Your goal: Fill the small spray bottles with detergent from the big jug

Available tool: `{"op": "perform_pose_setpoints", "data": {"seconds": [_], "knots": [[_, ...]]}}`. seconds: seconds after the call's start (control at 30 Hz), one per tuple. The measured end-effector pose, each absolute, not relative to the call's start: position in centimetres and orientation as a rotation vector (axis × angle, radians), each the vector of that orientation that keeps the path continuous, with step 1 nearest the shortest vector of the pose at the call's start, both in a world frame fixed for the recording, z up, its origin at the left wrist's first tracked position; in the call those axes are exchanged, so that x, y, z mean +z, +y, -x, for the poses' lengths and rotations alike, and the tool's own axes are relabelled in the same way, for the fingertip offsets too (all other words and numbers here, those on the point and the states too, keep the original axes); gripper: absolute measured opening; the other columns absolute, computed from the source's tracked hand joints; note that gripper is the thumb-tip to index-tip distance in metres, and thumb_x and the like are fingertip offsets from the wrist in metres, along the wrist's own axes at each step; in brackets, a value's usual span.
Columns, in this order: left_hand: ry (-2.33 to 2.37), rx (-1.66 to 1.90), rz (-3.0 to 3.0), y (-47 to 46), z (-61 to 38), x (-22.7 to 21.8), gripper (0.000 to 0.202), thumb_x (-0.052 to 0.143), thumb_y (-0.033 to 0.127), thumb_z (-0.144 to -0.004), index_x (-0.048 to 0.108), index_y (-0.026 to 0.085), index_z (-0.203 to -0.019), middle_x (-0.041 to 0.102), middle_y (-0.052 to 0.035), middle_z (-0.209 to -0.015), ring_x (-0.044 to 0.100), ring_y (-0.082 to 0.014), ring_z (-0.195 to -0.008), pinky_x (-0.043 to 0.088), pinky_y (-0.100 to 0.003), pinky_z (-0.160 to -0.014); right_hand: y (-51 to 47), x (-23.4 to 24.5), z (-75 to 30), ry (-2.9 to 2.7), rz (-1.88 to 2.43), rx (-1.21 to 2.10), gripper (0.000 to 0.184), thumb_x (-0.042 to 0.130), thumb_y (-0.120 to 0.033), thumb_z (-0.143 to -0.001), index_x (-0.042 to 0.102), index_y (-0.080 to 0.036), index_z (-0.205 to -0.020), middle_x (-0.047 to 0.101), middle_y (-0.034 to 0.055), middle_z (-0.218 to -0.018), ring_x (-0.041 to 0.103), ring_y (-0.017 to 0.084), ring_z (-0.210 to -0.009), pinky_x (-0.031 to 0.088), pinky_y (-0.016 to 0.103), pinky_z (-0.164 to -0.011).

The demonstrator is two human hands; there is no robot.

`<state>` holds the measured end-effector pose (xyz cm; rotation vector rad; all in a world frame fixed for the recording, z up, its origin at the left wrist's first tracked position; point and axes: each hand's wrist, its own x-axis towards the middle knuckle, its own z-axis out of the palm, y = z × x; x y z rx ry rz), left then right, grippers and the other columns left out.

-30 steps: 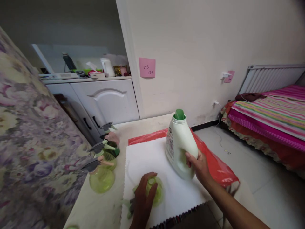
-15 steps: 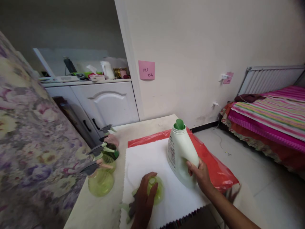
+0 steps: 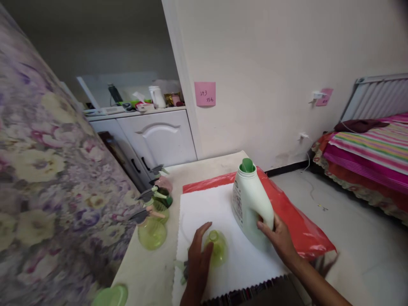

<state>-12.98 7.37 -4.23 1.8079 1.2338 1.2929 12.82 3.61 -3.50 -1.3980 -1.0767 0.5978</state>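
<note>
A pale green detergent jug (image 3: 250, 199) with a green pouring spout stands uncapped on a white sheet (image 3: 207, 208). My right hand (image 3: 280, 238) is closed around its handle. To the left of the jug is a small translucent yellow-green bottle (image 3: 218, 253) with an open neck and no spray head on it. My left hand (image 3: 199, 255) is beside this bottle, its fingers apart and the index finger clear of the neck. The thumb overlaps the bottle's side; whether it touches cannot be told. A grey and green spray head (image 3: 182, 272) lies partly hidden behind my left hand.
Several spray bottles (image 3: 152, 233) line the table's left side. A green round object (image 3: 111, 296) shows at the bottom left. Red plastic (image 3: 293, 229) lies under the sheet. A floral curtain (image 3: 63, 191) hangs left; a bed (image 3: 376, 144) stands right.
My left hand's fingers have spread and moved off the small bottle's neck. My right hand keeps hold of the jug. The view has turned left, and the green round object has come in.
</note>
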Motion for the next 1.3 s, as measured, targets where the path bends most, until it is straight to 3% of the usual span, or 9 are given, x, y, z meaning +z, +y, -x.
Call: {"op": "perform_pose_setpoints", "data": {"seconds": [0.13, 0.2, 0.27, 0.37, 0.5, 0.7, 0.9, 1.13, 1.3], "knots": [[1.497, 1.332, -1.76, 8.9, 16.3, -3.5, 0.042, 0.039, 0.046, -0.092, 0.061, 0.021, -0.118, 0.063, -0.008, -0.127, 0.053, -0.0253, -0.124, 0.04, -0.044, -0.107, 3.1, -4.1, -13.3, -1.121, 1.397, 0.617, 0.038, 0.067, -0.048, -0.075, 0.061, -0.018, -0.097, 0.07, 0.0049, -0.085, 0.063, 0.024, -0.079, 0.051, 0.031, -0.067], [1.537, 1.121, -1.922, 10.6, 17.1, -3.4, 0.046, 0.035, 0.044, -0.094, 0.057, 0.018, -0.125, 0.058, -0.0101, -0.134, 0.05, -0.024, -0.128, 0.037, -0.044, -0.11, 2.9, -4.3, -13.4, -1.145, 1.394, 0.64, 0.036, 0.066, -0.048, -0.076, 0.06, -0.019, -0.097, 0.07, 0.0053, -0.087, 0.064, 0.025, -0.083, 0.051, 0.032, -0.07], [1.614, 0.685, -2.16, 12.7, 16.9, -3.6, 0.052, 0.023, 0.039, -0.096, 0.046, 0.016, -0.137, 0.047, -0.0114, -0.146, 0.04, -0.0205, -0.137, 0.031, -0.042, -0.114, 2.6, -4.3, -13.2, -1.156, 1.404, 0.646, 0.036, 0.065, -0.049, -0.077, 0.06, -0.019, -0.096, 0.07, 0.0058, -0.089, 0.064, 0.026, -0.085, 0.051, 0.033, -0.072], [1.585, 0.401, -2.27, 15.8, 15.3, -4.3, 0.052, 0.037, 0.037, -0.093, 0.045, 0.014, -0.139, 0.036, -0.0144, -0.153, 0.027, -0.0237, -0.143, 0.024, -0.044, -0.116, 2.6, -4.4, -12.9, -1.153, 1.417, 0.651, 0.038, 0.065, -0.049, -0.078, 0.061, -0.018, -0.099, 0.07, 0.0067, -0.09, 0.064, 0.027, -0.085, 0.051, 0.034, -0.074], [1.576, 0.114, -2.316, 18.0, 13.9, -5.7, 0.066, 0.057, 0.042, -0.081, 0.042, 0.022, -0.142, 0.026, -0.015, -0.156, 0.016, -0.036, -0.145, 0.019, -0.058, -0.112, 2.6, -4.7, -12.8, -1.156, 1.416, 0.658, 0.036, 0.065, -0.048, -0.079, 0.062, -0.018, -0.1, 0.071, 0.0068, -0.09, 0.065, 0.026, -0.084, 0.051, 0.032, -0.072], [1.611, -0.103, -2.342, 17.9, 14.4, -6.5, 0.07, 0.052, 0.045, -0.082, 0.03, 0.03, -0.147, 0.013, -0.0084, -0.16, 0.006, -0.0348, -0.147, 0.011, -0.063, -0.111, 3.0, -4.5, -13.0, -1.145, 1.389, 0.695, 0.032, 0.064, -0.047, -0.08, 0.064, -0.018, -0.095, 0.07, 0.0057, -0.085, 0.063, 0.025, -0.079, 0.05, 0.03, -0.066], [1.596, -0.152, -2.368, 17.9, 14.3, -5.2, 0.067, 0.049, 0.043, -0.084, 0.03, 0.029, -0.147, 0.014, -0.0086, -0.16, 0.009, -0.0331, -0.147, 0.013, -0.062, -0.111, 3.8, -3.3, -12.8, -1.092, 1.345, 0.781, 0.033, 0.067, -0.049, -0.075, 0.063, -0.017, -0.082, 0.066, 0.0027, -0.07, 0.06, 0.021, -0.066, 0.048, 0.029, -0.06], [1.569, -0.099, -2.413, 13.5, 15.1, -3.5, 0.058, 0.042, 0.027, -0.085, 0.04, 0.021, -0.143, 0.027, -0.0084, -0.157, 0.015, -0.0255, -0.147, 0.011, -0.051, -0.117, 3.9, -2.3, -13.0, -1.078, 1.323, 0.817, 0.035, 0.065, -0.05, -0.075, 0.062, -0.016, -0.082, 0.062, -0.0007, -0.059, 0.059, 0.018, -0.058, 0.048, 0.029, -0.057], [1.624, -0.001, -2.404, 10.2, 16.3, -3.0, 0.055, 0.043, 0.019, -0.083, 0.047, 0.017, -0.138, 0.036, -0.0105, -0.153, 0.022, -0.0279, -0.145, 0.017, -0.055, -0.116, 3.8, -2.2, -13.1, -1.079, 1.316, 0.817, 0.034, 0.065, -0.05, -0.075, 0.061, -0.017, -0.08, 0.061, -0.0012, -0.058, 0.058, 0.017, -0.056, 0.047, 0.028, -0.055]]}}
